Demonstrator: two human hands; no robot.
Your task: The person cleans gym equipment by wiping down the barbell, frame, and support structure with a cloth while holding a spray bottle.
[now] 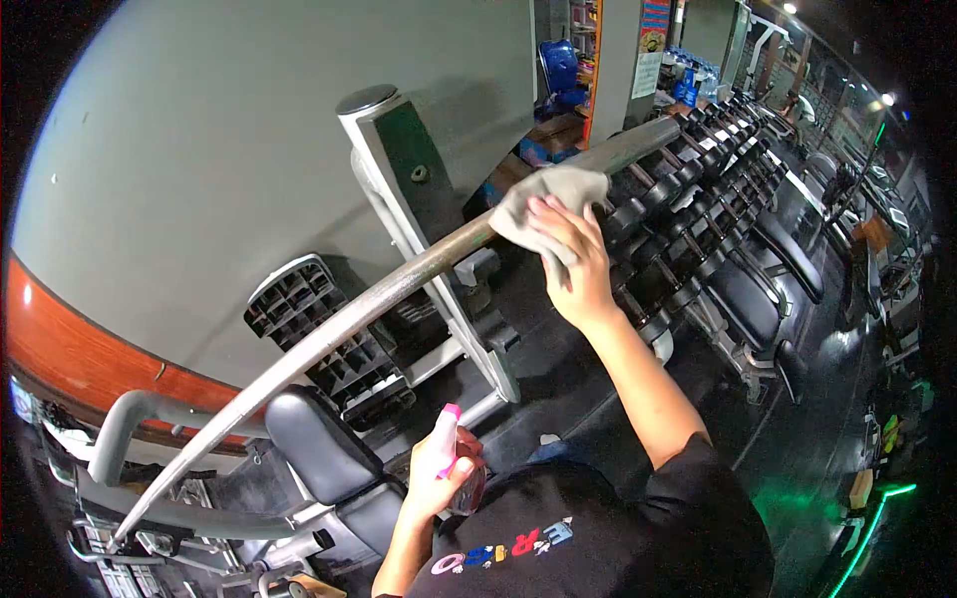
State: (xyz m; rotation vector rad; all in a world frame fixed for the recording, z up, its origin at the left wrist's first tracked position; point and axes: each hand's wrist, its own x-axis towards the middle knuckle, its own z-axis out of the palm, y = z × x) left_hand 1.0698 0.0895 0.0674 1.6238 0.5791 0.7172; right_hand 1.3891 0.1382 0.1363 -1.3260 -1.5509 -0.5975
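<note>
The room is a gym, with a plain grey-green wall (229,130) on the left and a dark floor (807,439) that looks smooth and faintly shiny on the right. A rack of black dumbbells (688,179) runs toward the far right, and a padded seat (319,444) stands at near left. A long metal bar (344,334) slants across the scene from near left to far right. Its round surface looks hard, stiff and worn, probably slick when damp.

The cloth (553,187) is draped over the far part of the bar. The person's right hand (576,254) holds it there, fingers laid across its top and the thumb apparently below. It looks thin, soft and very light, likely to bunch or slide on the curve, so a broad hold with the fingers spread should suit it best.

The spray bottle (448,429), with its pink nozzle, is at near centre before the person's black shirt (598,518). The left hand (431,478) is wrapped around it. It should be light and slightly squeezable, best held at the neck, within a finger's reach of the trigger; its liquid level cannot be told.
</note>
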